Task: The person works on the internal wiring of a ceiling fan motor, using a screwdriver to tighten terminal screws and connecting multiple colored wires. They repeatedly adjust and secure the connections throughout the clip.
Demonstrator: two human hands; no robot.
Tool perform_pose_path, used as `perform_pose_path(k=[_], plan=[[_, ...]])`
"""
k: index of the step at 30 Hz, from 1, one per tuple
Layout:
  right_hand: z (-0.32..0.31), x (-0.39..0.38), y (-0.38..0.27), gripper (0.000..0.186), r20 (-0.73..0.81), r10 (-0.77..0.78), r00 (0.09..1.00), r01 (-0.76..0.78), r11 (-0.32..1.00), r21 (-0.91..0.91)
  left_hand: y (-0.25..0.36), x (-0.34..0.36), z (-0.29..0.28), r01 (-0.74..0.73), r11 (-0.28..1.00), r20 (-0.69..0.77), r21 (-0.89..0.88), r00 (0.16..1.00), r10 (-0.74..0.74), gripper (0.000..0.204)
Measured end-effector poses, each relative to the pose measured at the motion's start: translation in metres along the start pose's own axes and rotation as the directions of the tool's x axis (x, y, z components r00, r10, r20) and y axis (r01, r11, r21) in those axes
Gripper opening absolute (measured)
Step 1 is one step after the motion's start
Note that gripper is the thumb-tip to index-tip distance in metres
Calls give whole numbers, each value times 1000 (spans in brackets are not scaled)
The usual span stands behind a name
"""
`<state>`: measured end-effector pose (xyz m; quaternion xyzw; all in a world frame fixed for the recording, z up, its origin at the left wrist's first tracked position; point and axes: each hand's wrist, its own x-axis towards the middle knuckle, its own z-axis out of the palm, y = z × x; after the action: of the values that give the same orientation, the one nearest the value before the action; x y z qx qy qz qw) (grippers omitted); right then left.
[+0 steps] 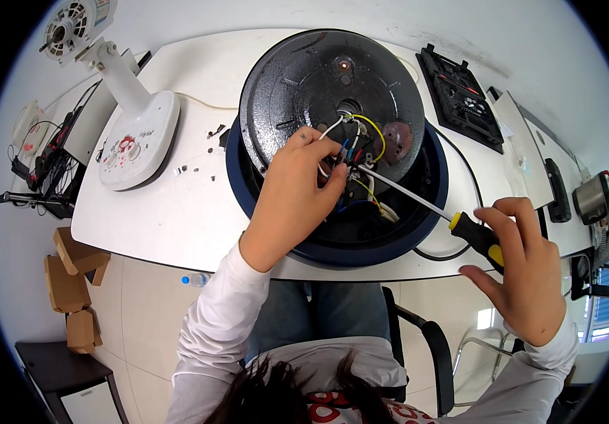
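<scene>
My left hand (301,191) is closed in a pinch at a small dark part with wires (347,145) running into it, at the middle of an appliance base. My right hand (523,272) holds a screwdriver (475,237) loosely by its black and yellow handle, the thumb standing off it. The slanting metal shaft reaches left, its tip beside my left fingertips. Behind my fingers a round black metal housing (287,85) leans up from a dark blue round base (304,253). White, yellow, blue and red wires show between them; my left fingers hide part of the joint.
A white fan stand (142,145) stands at the left of the white table (198,60), with small metal bits (184,169) near it. At the back right lies an open black tool case (460,95). A black cable (475,184) curves beside the base. A chair armrest (435,360) is below.
</scene>
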<state>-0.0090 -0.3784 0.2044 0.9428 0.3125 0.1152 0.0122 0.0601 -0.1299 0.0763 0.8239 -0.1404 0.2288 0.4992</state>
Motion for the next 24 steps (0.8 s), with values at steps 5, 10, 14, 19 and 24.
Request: perform_pose_path(k=[5,10,14,19,24], plan=[[5,-6,11,39,-69,-88,994,84,995,-62,3,0,0,1,1000,11,15,1000,-1,18],[-5,-3,12,39,20,-37,999,38,996,-83,2,0,-1,2,1000,7,-6,1000,-2,18],[-1,3,6,43,-22,-42,999,43,996,72,2,1,-1,0,1000,6,5,1000,0,18],[4,-4,7,46,-26,-1,1000,1,1000,2,3,0,0,-12,1000,-3,-1,1000,12,17],[-1,-3,8,39,-39,0,999,1,1000,19,3,0,0,-15,1000,-1,15,1000,15,17]])
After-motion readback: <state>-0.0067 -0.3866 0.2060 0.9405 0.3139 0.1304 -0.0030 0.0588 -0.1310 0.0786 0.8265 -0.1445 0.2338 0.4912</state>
